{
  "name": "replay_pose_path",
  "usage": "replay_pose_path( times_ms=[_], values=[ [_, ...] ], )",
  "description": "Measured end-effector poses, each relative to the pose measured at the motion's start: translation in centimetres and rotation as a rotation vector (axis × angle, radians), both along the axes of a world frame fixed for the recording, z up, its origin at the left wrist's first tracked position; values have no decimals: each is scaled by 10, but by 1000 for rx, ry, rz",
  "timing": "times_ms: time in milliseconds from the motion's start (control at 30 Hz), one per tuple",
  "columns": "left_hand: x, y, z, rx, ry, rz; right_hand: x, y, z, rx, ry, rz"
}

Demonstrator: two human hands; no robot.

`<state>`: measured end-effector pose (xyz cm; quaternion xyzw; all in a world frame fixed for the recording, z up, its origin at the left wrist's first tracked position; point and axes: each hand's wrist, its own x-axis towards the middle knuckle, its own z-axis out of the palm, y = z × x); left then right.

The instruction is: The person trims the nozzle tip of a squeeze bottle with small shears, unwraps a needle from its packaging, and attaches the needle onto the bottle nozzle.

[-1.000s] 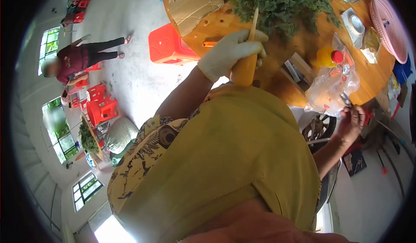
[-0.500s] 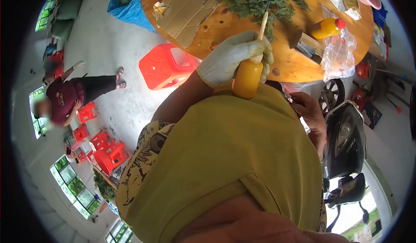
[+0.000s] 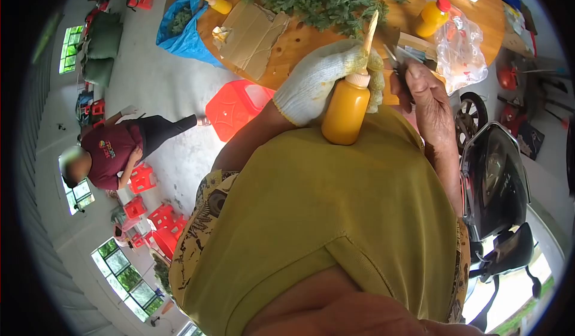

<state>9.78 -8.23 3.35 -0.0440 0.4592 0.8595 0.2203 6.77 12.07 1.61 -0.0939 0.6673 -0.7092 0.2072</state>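
My left hand [image 3: 326,78] wears a white knitted glove with yellowish stains on the fingertips. It is closed round a squeeze bottle [image 3: 346,111] of yellow-orange liquid, gripped near its neck against my apron. The bottle stands slightly tilted, its long pale nozzle pointing away from me. Bare, my right hand [image 3: 425,96] is raised at the table's near edge, right of the bottle and apart from it. Its thumb and fingers are pressed together on a thin, metal-looking tool [image 3: 390,53] whose kind I cannot make out. Ahead lies a heap of green artificial foliage [image 3: 317,0].
The round wooden table [image 3: 272,66] bears cardboard [image 3: 250,39], another squeeze bottle [image 3: 218,5], a red-capped bottle [image 3: 432,18] and a plastic bag [image 3: 460,54]. A red stool [image 3: 233,108] and blue bag [image 3: 188,42] are left, a motorbike [image 3: 497,174] right. A person [image 3: 111,150] stands left.
My right hand has risen from beside my apron to the table edge, and the thin tool now shows in it. The left hand still holds the bottle. The view has shifted slightly.
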Motion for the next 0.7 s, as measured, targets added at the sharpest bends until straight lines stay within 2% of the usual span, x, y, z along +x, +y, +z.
replay_pose_path(
  times_ms=[167,233,333,533,700],
  values=[
    [-11,15,4,-5,-16,15,-7,13,3,-64,-110,-60],
    [-15,22,12,-96,-39,55,-8,13,3,-158,-98,-108],
    [-21,27,16,-195,-32,63,-15,22,-9,-154,-45,-59],
    [-27,34,20,-361,-4,81,-11,20,-9,-155,224,-199],
    [-28,39,20,-646,133,135,-13,26,-7,-118,140,-154]
  ],
)
